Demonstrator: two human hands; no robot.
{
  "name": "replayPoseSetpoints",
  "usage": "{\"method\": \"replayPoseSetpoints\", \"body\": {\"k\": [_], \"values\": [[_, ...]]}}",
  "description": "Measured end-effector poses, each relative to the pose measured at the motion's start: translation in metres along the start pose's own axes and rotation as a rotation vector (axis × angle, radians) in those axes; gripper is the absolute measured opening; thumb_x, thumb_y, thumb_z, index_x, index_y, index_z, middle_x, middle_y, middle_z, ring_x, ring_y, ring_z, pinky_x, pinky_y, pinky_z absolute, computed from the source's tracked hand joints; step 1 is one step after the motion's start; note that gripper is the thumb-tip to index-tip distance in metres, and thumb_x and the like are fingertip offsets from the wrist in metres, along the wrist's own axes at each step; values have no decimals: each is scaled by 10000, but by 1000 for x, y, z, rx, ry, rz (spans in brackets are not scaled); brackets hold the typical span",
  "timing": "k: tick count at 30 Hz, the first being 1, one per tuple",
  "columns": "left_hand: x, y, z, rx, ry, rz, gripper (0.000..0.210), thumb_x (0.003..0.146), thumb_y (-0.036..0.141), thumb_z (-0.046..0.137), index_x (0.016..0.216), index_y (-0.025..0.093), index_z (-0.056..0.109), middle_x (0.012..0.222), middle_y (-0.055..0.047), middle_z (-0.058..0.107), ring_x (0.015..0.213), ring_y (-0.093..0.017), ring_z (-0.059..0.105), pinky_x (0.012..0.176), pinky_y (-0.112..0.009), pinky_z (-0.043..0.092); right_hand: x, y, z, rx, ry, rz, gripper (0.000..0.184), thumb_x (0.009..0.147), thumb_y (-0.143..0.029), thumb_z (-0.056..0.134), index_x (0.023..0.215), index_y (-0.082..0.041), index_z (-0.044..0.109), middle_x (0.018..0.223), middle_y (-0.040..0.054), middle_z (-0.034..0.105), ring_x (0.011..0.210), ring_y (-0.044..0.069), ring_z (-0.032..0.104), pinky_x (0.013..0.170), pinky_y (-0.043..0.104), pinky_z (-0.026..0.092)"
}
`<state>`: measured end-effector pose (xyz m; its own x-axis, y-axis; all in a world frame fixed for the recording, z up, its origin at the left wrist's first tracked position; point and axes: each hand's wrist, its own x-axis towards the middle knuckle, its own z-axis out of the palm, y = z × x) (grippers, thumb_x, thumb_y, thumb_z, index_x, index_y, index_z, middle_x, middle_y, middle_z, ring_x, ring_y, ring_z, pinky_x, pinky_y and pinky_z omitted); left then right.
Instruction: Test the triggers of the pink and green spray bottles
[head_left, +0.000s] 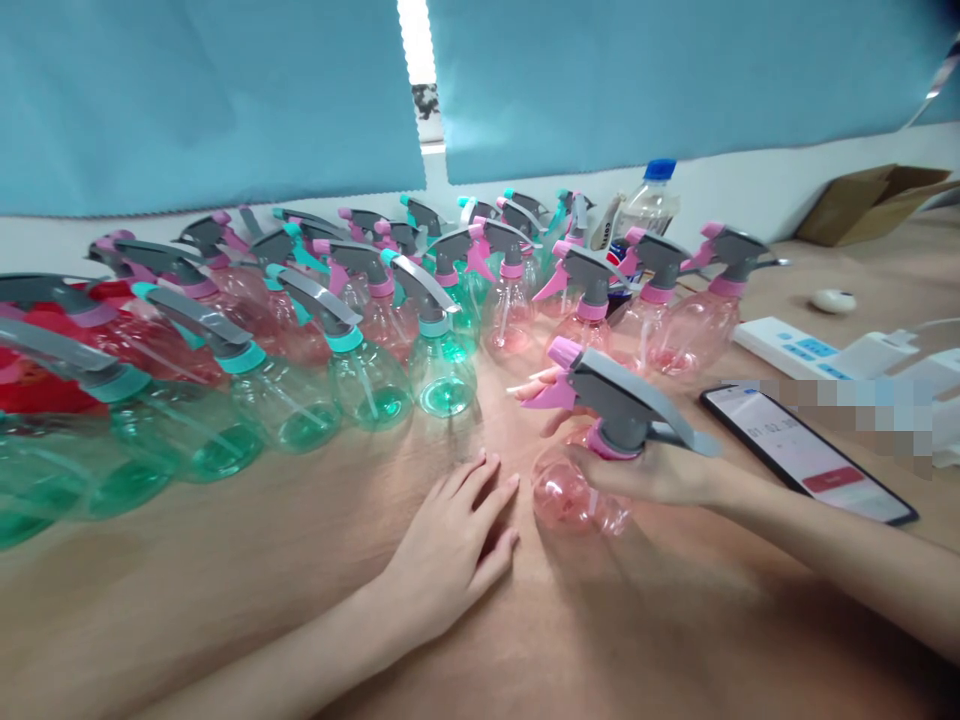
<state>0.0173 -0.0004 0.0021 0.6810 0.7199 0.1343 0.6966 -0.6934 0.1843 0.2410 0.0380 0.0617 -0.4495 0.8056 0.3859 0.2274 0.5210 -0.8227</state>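
Pink spray bottle (564,497) in your right hand (652,477) — left hand (459,530) on the counter (285,545).
Your right grip is closed around the bottle just below its spray head (619,405) (fingertips show beyond the trigger (553,393)); your left grip is loosely spread, holding nothing, just beside it. The bottle is nearer you than the other bottles (373,397) massed toward the counter's back edge — the phone (795,445) lies to its right.
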Motion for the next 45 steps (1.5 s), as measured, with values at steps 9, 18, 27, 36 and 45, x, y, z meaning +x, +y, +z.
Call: {"method": "replayPoseSetpoints", "body": {"k": [9, 18, 27, 36, 45], "values": [[-1, 0, 0, -5, -5, -9, 434, 942, 295, 467, 1347, 138, 484, 1399, -170, 479, 1293, -320, 428, 1014, -524, 413, -3, -5, -3, -32, -3, 17, 249, 719, -108, 542, 912, -249, 613, 725, -26, 607, 596, 108, 586, 537, 209, 515], [0, 0, 0, 7, 1, -5, 431, 945, 296, 466, 1343, 132, 490, 1394, -173, 482, 1293, -319, 428, 1019, -516, 409, -1, -8, -3, -42, -9, 35, 138, 708, -144, 527, 778, -232, 607, 545, -48, 527, 647, 136, 623, 559, 215, 510], [-1, -2, 2, -16, 35, -8, 419, 934, 291, 476, 1334, 169, 498, 1382, -146, 500, 1285, -309, 437, 1017, -502, 416, 3, -16, -3, -46, 23, 41, 279, 624, -142, 455, 844, -245, 592, 638, -31, 571, 672, 160, 643, 599, 262, 546], [-1, -3, 3, -3, 34, -4, 411, 938, 299, 470, 1324, 163, 508, 1385, -148, 495, 1272, -310, 446, 1012, -504, 423, 5, -19, -3, -201, 79, 42, 187, 625, -139, 457, 530, -229, 323, 425, -78, 298, 361, 68, 288, 324, 196, 284], [1, -2, 2, -3, 42, 8, 412, 936, 286, 474, 1319, 139, 511, 1366, -161, 509, 1257, -322, 456, 997, -513, 433, 4, -16, -3, -98, 69, 59, 244, 640, -154, 455, 801, -246, 613, 606, -37, 591, 489, 112, 545, 521, 232, 536]]}}
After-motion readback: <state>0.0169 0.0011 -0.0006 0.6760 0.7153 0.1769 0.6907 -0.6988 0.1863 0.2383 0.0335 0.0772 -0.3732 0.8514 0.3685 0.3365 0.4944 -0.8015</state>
